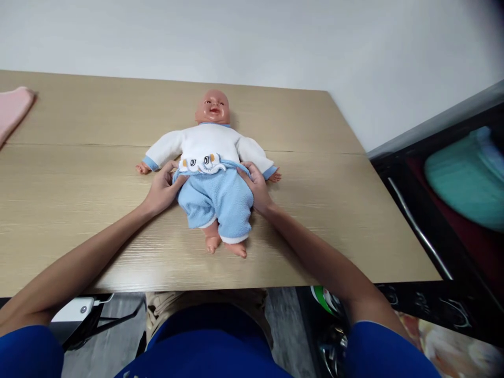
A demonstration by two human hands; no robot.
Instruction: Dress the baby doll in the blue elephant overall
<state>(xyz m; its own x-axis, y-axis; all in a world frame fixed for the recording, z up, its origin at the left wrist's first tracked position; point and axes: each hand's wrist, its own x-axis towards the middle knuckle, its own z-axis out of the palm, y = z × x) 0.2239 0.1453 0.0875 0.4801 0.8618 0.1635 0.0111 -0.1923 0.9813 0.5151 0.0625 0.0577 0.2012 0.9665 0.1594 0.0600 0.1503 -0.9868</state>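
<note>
On its back on the table lies a baby doll, head toward the wall and bare feet toward me. It wears a white long-sleeved top with blue cuffs, and fuzzy light blue pants with white hems. A white animal-face patch with eyes is bunched at the waist. My left hand pinches the waistband on the left side, thumb over the cloth. On the opposite side my right hand grips the waistband, its fingers partly hidden behind the fabric.
Pink cloth lies at the table's left edge. Right of the wooden table stands a dark rack with a teal item. A white device with a cable sits below the front edge at left.
</note>
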